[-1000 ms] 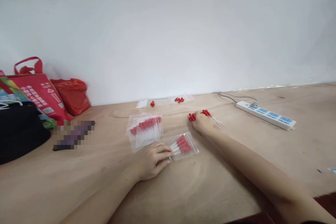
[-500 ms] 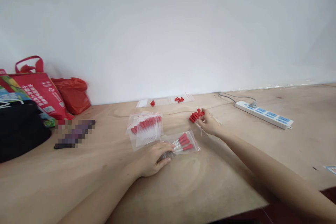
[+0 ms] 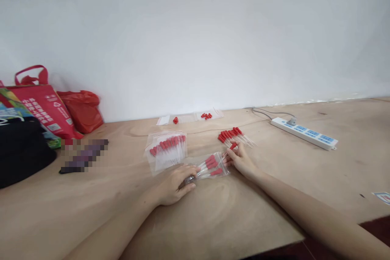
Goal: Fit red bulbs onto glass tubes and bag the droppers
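Note:
My left hand [image 3: 179, 183] pinches the closed end of a clear plastic bag [image 3: 202, 172] that holds several red-bulbed droppers. At the bag's right end, my right hand [image 3: 240, 160] has its fingers closed on a single dropper [image 3: 233, 146], its red bulb up and its clear tube by the bag's mouth. Behind my right hand lies a row of loose droppers [image 3: 233, 133], bulbs toward the back left. Left of the held bag are stacked clear bags [image 3: 167, 150] with several droppers inside.
Small red caps [image 3: 206, 116] and a red piece [image 3: 175, 120] lie on flat bags by the wall. A power strip [image 3: 304, 132] with a cable is at right. At left are a red bag [image 3: 45, 105], a black hat [image 3: 27, 150] and a dark, pixelated item [image 3: 83, 156].
My right hand has moved from the loose row toward me, bringing one dropper to the bag's right end. My left hand has stayed on the bag.

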The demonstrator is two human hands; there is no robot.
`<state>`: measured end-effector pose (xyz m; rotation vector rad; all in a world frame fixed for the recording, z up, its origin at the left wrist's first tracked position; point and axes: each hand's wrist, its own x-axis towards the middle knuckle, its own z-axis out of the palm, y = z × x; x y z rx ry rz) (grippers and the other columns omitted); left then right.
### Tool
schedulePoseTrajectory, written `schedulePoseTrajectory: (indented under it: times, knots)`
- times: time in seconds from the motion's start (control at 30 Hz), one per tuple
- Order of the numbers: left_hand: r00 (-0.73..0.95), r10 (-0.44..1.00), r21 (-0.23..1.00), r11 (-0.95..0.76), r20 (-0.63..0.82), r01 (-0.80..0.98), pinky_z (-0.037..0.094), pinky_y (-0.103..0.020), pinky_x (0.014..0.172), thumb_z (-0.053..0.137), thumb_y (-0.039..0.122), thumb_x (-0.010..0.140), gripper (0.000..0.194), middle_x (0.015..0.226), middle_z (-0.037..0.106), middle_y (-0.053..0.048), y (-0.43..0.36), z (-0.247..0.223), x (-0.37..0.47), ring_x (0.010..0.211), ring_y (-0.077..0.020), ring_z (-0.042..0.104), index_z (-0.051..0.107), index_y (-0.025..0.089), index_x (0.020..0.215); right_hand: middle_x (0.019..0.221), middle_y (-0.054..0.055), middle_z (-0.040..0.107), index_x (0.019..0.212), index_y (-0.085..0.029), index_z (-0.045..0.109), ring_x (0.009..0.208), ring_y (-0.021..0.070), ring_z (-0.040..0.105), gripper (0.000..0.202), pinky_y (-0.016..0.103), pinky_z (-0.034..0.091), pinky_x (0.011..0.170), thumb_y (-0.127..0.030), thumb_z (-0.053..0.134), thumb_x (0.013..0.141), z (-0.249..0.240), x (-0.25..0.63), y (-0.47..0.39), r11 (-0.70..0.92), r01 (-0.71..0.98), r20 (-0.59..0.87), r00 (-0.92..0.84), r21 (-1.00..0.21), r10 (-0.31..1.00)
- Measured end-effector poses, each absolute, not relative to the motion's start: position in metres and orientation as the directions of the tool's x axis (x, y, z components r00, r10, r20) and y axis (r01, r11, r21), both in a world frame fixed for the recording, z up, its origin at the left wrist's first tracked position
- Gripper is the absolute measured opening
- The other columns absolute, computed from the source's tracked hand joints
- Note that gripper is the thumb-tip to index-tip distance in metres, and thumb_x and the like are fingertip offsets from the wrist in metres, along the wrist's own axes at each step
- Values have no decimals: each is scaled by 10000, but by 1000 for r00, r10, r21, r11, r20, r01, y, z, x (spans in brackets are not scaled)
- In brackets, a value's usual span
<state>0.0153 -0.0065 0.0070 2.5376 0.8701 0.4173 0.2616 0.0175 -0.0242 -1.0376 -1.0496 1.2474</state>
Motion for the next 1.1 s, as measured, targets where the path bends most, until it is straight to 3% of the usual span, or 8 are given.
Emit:
schedulePoseTrajectory:
  times: [0.23, 0.4, 0.6, 0.73, 0.93, 1.1]
  knots:
    - [766, 635, 418, -725, 98, 547, 291, -383, 1007, 431, 265, 843, 327, 1309, 427, -25, -6, 7, 15, 1204, -186, 372, 444, 253, 1169, 611, -47, 540, 836, -216, 389, 530, 106, 590, 198, 260, 498, 561, -300, 543, 744, -23, 264, 16, -63, -371, -96, 72, -927, 993]
    - [763, 642, 405, -719, 75, 564, 261, -400, 1025, 426, 276, 849, 344, 1328, 404, -18, -5, 4, 13, 1221, -184, 352, 434, 268, 1192, 557, -28, 556, 757, -146, 537, 481, 75, 526, 214, 218, 466, 523, -293, 651, 650, -24, 265, 15, -120, -148, -110, -76, -982, 991]
    - [770, 636, 402, -721, 58, 565, 228, -415, 1039, 415, 276, 858, 356, 1335, 395, 8, -3, 3, 12, 1236, -182, 332, 433, 305, 1212, 479, -57, 528, 653, -155, 510, 409, 68, 481, 333, 205, 413, 435, -385, 718, 531, -27, 267, 15, -71, 35, -75, -118, -997, 990]
    - [775, 630, 394, -725, 47, 565, 220, -417, 1041, 407, 279, 864, 358, 1338, 390, 20, -2, 3, 13, 1240, -183, 329, 439, 330, 1217, 459, -39, 515, 577, -140, 543, 404, 62, 456, 335, 192, 379, 407, -439, 691, 547, -26, 266, 16, -31, 123, -53, -184, -992, 982]
    - [779, 625, 400, -725, 42, 561, 204, -421, 1047, 404, 284, 868, 363, 1342, 381, 26, -2, 4, 14, 1240, -184, 330, 432, 347, 1225, 407, -54, 444, 616, -140, 563, 357, 52, 388, 394, 174, 305, 344, -532, 578, 639, -18, 264, 12, -5, 195, -45, -204, -981, 978]
    - [782, 623, 383, -726, 16, 571, 193, -428, 1049, 393, 281, 876, 372, 1354, 358, 34, -1, 5, 13, 1253, -175, 308, 405, 362, 1239, 411, -63, 448, 577, -142, 512, 349, 30, 356, 382, 161, 260, 336, -496, 654, 576, -11, 264, 8, -16, 218, -72, -249, -976, 966]
